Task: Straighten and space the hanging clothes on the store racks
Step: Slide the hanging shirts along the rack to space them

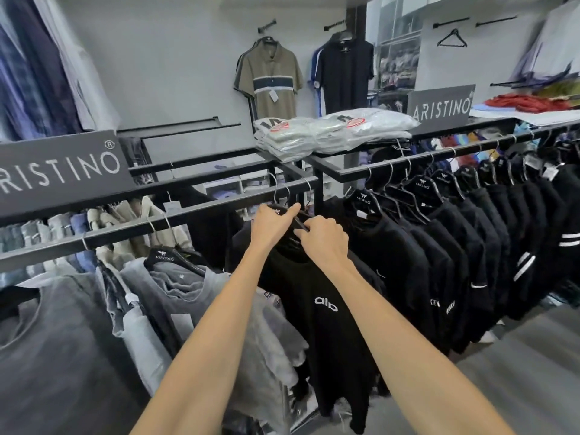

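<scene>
Fig.: black "alo" tee (326, 309) on black hanger (299, 221), hooked over front rail (188, 215), hangs directly below the grip. L hand (271, 226) clasps hanger top, thumb laid along it; R hand (326, 241) pinches hanger arm at collar. Left of grip: grey tees (188, 287), bunched. Right: black tees (439, 240), approx. evenly spaced. Step, prob.: squaring this tee. Next calls for sliding hook along rail w/ even gaps.

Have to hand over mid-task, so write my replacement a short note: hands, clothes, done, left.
Hands: left hand and right hand both grip the hanger of the black alo shirt, near the right end of the rail.
Done: black shirts on the right rack look evenly spaced.
Left: settle this shirt, then straighten the bunched grey shirts to its left.
</scene>
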